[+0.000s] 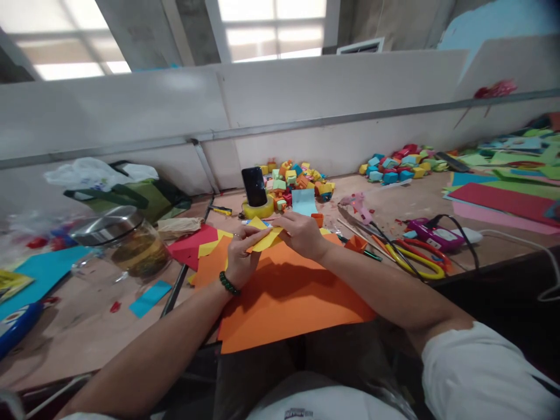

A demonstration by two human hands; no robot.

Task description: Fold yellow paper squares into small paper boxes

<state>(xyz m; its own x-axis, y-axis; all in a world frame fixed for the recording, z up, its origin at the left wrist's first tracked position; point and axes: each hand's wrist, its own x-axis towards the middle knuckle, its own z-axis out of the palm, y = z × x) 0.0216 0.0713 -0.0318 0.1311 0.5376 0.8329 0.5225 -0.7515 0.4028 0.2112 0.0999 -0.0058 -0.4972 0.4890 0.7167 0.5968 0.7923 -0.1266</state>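
Both hands meet over the middle of the table, pinching one small yellow paper (265,238) between them. The left hand (242,256), with a green bead bracelet (228,283) at its wrist, has its fingers closed on the near left part of the paper, and the right hand (301,233) is clamped on its right edge with the fingers curled down over it. The paper is held just above a large orange sheet (289,297) that lies flat on the table and reaches toward the near edge. The yellow piece looks creased and partly folded, with one corner sticking up at the far side, but it has no finished form yet, so the folding seems to be at an early or middle stage; how many folds are in it cannot be told from here. Finished work appears to lie farther off: a heap of small coloured paper cubes (297,178) against the far wall, and a second heap (396,162) to the right of it. To the left of the hands lie a red sheet (192,245) and more yellow paper, still flat. A phone (254,186) stands upright in a roll of yellow tape (258,209) just beyond the hands. To the right are a glue gun (359,205) and yellow-handled scissors (415,259), both lying untouched. A glass jar (126,242) stands at the left.
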